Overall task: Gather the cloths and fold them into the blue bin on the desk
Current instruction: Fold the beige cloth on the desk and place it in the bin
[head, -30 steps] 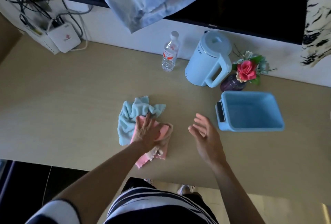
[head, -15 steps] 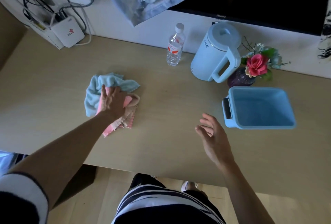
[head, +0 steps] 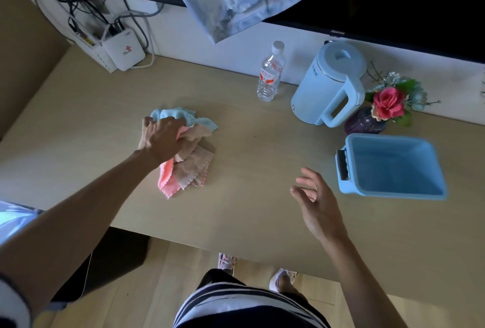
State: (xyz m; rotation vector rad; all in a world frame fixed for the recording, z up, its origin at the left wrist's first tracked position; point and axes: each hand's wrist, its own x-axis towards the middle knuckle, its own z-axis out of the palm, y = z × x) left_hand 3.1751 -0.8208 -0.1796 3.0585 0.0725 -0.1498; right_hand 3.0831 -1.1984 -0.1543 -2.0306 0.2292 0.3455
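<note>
Seen from the head camera, a person's left hand [head: 164,138] curls its fingers round a crumpled bundle of fleecy, scallop-edged cloths [head: 191,162] in pale blue, pink and beige, lying at 10 o'clock on the smooth wooden desk [head: 262,159] with its long axis running 12 to 6 o'clock. The right hand [head: 316,205], fingers spread and holding nothing, hovers at 8 o'clock of the rectangular plastic blue bin [head: 388,167], whose long axis runs 9 to 3 o'clock.

blue bin [head: 430,159], pink cloth [head: 165,183], striped shirt [head: 236,304]
</note>
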